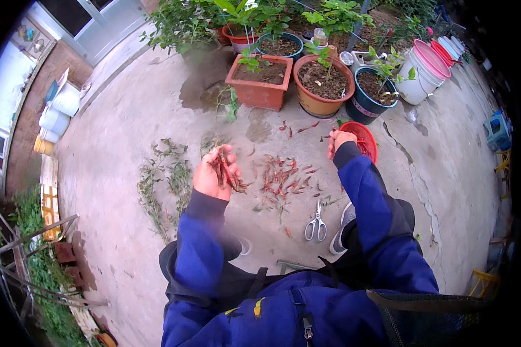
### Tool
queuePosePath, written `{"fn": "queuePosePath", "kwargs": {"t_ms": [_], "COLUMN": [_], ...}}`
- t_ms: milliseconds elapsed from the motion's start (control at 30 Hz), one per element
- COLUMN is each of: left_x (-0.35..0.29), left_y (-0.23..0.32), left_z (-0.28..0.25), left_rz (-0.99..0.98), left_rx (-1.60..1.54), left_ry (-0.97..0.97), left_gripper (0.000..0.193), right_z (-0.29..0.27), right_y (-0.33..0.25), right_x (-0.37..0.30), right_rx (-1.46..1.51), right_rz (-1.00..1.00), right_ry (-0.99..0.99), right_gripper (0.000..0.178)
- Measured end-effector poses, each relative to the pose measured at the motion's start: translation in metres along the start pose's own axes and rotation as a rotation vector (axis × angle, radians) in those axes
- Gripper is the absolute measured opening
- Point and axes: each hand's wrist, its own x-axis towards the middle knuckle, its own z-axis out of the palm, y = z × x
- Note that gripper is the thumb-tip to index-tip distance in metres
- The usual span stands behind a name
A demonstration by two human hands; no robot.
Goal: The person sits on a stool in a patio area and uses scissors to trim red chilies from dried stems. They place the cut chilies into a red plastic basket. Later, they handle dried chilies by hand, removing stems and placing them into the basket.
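My left hand [215, 173] is closed around a bunch of dried-looking red chili peppers [226, 175], their tips sticking out past the fingers. More red chili peppers [281, 176] lie loosely spread on the concrete between my hands. My right hand [340, 141] is pinched closed at the near left rim of a red plastic basket [371, 139], partly covering it; some peppers show inside. A small dark bit shows at the right fingertips, too small to name. Scissors [316, 225] with pale handles lie near my right shoe, blades pointing away from me.
Wilted cut plant stems [167, 179] lie on the ground left of the peppers. Beyond stand a square terracotta-coloured planter [259, 95], a round orange pot [318, 105] and a dark green pot [364, 110]. White buckets [414, 75] stand at far right. A crack [419, 185] crosses the concrete.
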Motion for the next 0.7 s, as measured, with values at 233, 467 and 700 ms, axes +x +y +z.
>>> {"fn": "queuePosePath", "kwargs": {"t_ms": [233,467,700], "left_x": [-0.015,-0.004,0.007], "left_y": [0.063,0.05,-0.002], "left_z": [-0.027,-0.033,-0.019], "left_rz": [0.255,0.272,0.218], "left_rx": [-0.201,-0.155,-0.026], "left_ry": [-0.122,-0.093,-0.081], "left_gripper": [0.012,0.025,0.021], "right_z": [-0.048,0.021,0.086], "right_y": [0.007,0.028,-0.026], "right_x": [0.04,-0.012,-0.115], "right_rx": [-2.293,-1.208,-0.928], "right_rz": [-0.37,-0.205,-0.558], "right_ry": [-0.335,0.052,0.043], "right_gripper": [0.005,0.013,0.026]}}
